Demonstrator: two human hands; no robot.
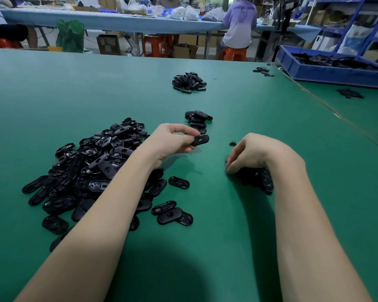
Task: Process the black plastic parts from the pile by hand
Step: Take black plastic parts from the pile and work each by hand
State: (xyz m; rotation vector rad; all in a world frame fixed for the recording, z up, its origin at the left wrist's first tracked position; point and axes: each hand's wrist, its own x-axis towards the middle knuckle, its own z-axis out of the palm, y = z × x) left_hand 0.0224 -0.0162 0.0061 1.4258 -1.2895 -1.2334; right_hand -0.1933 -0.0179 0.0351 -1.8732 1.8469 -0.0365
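A big pile of black oval plastic parts (92, 168) lies on the green table (205, 247) at the left. My left hand (172, 140) pinches one oval part (200, 139) just in front of a small stack of oval parts (198, 122). My right hand (251, 153) is curled over a heap of small black pieces (260, 179), fingertips down at the heap's left edge; what they hold is hidden. A single tiny black piece (232, 143) lies left of that hand.
A second heap of oval parts (189, 82) sits farther back at the centre. A blue bin (327, 71) with black parts stands at the back right, with loose bits near it. People sit at a far bench on orange stools.
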